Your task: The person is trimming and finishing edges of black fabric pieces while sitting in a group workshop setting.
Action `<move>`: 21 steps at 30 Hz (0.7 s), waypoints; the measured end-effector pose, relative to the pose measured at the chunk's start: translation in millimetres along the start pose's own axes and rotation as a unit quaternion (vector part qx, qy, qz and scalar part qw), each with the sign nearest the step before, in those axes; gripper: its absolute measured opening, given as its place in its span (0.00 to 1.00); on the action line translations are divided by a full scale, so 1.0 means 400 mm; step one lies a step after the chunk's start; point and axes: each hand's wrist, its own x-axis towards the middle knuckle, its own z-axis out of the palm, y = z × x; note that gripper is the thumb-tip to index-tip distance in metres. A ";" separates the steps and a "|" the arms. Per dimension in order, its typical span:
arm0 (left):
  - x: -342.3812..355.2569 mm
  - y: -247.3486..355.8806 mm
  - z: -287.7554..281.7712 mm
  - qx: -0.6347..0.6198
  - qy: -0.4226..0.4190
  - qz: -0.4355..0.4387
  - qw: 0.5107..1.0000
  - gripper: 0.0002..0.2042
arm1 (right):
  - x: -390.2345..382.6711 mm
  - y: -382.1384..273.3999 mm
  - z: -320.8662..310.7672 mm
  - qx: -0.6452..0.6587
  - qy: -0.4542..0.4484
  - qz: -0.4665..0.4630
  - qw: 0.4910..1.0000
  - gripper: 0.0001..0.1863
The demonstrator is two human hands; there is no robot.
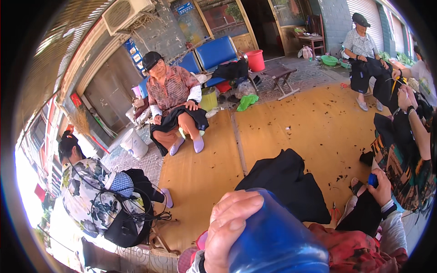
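Close in front of me at the lower middle is a large translucent blue bottle, tilted. My left hand is closed round its left side, near the upper end. Off to the right, my right hand is closed on a small blue cap, held apart from the bottle. A black garment lies spread on the tan mat just beyond the bottle. Small red-handled snips rest by its near right corner. The bottle's mouth cannot be made out.
A tan mat strewn with dark scraps covers the ground. Seated people with black cloth are at the left, ahead, far right and close on my right. Blue chairs, a red bucket and a folding stool stand behind.
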 end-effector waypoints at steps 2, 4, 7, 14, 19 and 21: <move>0.002 -0.075 -0.030 -0.036 -0.056 0.044 0.997 0.13 | -0.004 0.002 -0.002 -0.020 0.004 0.006 1.000 0.26; -0.012 -0.093 -0.027 -0.037 -0.017 0.005 0.999 0.14 | -0.006 -0.002 0.000 -0.021 -0.004 0.011 1.000 0.26; -0.081 -0.136 -0.086 -0.050 0.050 -0.212 0.975 0.14 | -0.004 -0.006 -0.002 -0.032 -0.002 0.017 0.999 0.25; -0.125 -0.196 -0.126 -0.078 0.107 -0.278 0.951 0.42 | 0.065 0.023 0.006 0.169 -0.112 0.212 0.956 0.20; -0.123 -0.276 -0.161 -0.100 0.149 -0.309 0.934 0.41 | 0.073 0.034 0.024 0.217 -0.084 0.197 0.952 0.16; -0.116 -0.299 -0.162 -0.103 0.174 -0.296 0.933 0.39 | 0.071 0.032 0.034 0.222 -0.087 0.200 0.950 0.16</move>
